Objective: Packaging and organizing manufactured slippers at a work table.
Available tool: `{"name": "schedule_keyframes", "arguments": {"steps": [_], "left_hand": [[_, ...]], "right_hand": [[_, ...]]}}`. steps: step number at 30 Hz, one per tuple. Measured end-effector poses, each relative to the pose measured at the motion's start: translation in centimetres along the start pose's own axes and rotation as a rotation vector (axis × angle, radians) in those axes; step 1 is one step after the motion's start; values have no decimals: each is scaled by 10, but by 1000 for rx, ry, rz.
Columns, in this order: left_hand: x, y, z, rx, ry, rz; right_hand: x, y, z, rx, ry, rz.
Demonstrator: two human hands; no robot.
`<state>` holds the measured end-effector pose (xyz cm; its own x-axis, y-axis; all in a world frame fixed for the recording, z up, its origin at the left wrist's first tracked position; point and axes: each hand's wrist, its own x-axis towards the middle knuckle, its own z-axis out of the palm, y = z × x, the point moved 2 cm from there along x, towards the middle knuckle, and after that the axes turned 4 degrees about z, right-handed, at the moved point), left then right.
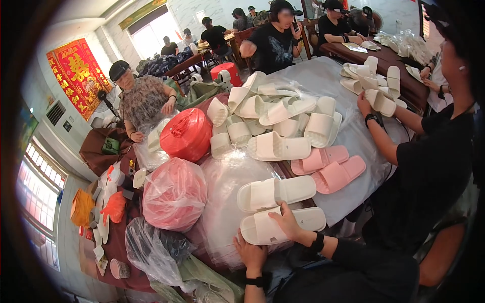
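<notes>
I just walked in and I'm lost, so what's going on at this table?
The wearer's right hand grips a white slipper, while the left hand is at its left end. A second white slipper lies just beyond it. Farther back are pink slippers and a heap of white slippers. On the right, a co-worker holds another white slipper.

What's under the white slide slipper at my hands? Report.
Clear, shiny plastic film shows beyond the toe end of the white slide slipper. Whatever lies directly beneath its sole is covered and cannot be seen.
</notes>
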<state>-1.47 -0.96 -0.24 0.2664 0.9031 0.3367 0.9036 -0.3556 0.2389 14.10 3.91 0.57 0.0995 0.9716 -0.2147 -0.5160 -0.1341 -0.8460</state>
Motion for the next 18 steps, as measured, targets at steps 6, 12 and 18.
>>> {"name": "schedule_keyframes", "arguments": {"steps": [6,12,18], "left_hand": [[0,0,-1,-6,-26,-1],[0,2,-3,-27,-28,-9],[0,1,0,-9,-38,-14]], "right_hand": [[-3,-2,-2,-64,-19,-15],[-3,-4,-3,-24,-84,31],[-2,-1,-5,-42,-54,29]]}}
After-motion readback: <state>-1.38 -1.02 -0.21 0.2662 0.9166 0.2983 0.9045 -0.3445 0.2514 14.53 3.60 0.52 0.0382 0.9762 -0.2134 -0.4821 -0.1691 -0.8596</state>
